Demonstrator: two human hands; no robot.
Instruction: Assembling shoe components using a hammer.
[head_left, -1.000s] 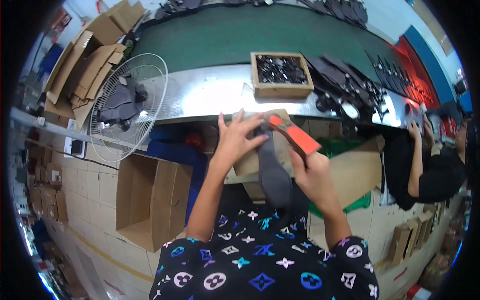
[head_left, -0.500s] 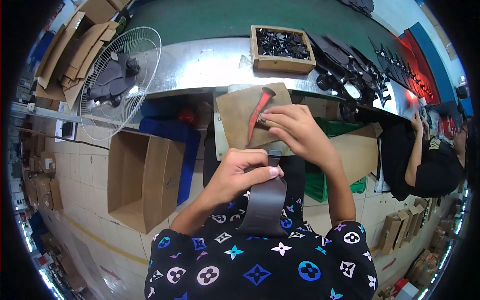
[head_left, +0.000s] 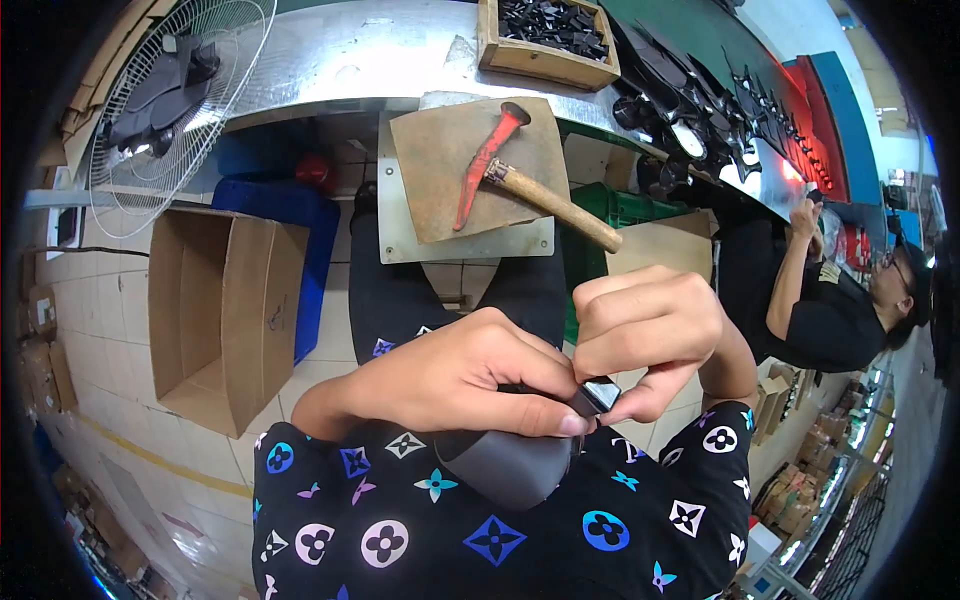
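Observation:
My left hand (head_left: 480,380) is closed around a dark grey, smoothly curved piece (head_left: 510,468) that looks like part of a shoe sole. It is held low, close to my shirt. At the end of it, by the left thumb tip, shows a small glossy black block (head_left: 602,395), perhaps a heel tip. My right hand (head_left: 655,335) is closed, its thumb and curled fingers pinching at this block. In front, a hammer (head_left: 555,205) with a red head and wooden handle lies on a worn brown board (head_left: 430,150), its handle sticking out past the right edge.
A wooden box (head_left: 548,62) of small black pieces stands on the metal bench (head_left: 350,50). Black heeled shoe parts (head_left: 680,100) lie to its right. At left are a wire basket (head_left: 180,95) with dark pieces and a cardboard box (head_left: 230,320). A co-worker (head_left: 840,300) sits at right.
My right hand has let go of the hammer and come back to the block. My left hand has moved nearer my body and tilted the dark piece. The view has shifted down.

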